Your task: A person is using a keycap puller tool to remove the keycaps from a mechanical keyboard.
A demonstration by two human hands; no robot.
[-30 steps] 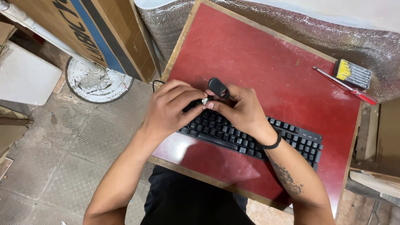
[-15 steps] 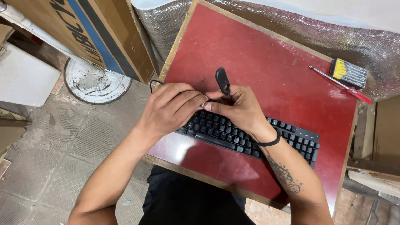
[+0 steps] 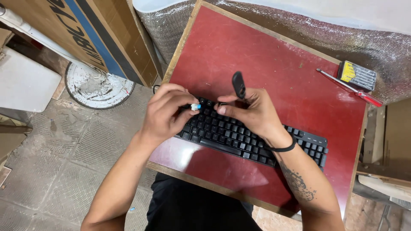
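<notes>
Head cam: our left hand (image 3: pixel 169 112) pinches 1 small white-and-blue switch piece (image 3: pixel 195 106) over the black keyboard's (image 3: pixel 239 139) left end on the red tabletop (image 3: pixel 265 60). Our right hand (image 3: pixel 252 113) grips a black oval puller tool (image 3: pixel 238 84), fingertips beside the left's.

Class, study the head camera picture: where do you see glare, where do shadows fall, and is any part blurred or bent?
Head view: pale glare on the red table by the keyboard; soft shadow under the left hand and right hand; hands sharp; edges bend slightly from the wide lens.
</notes>
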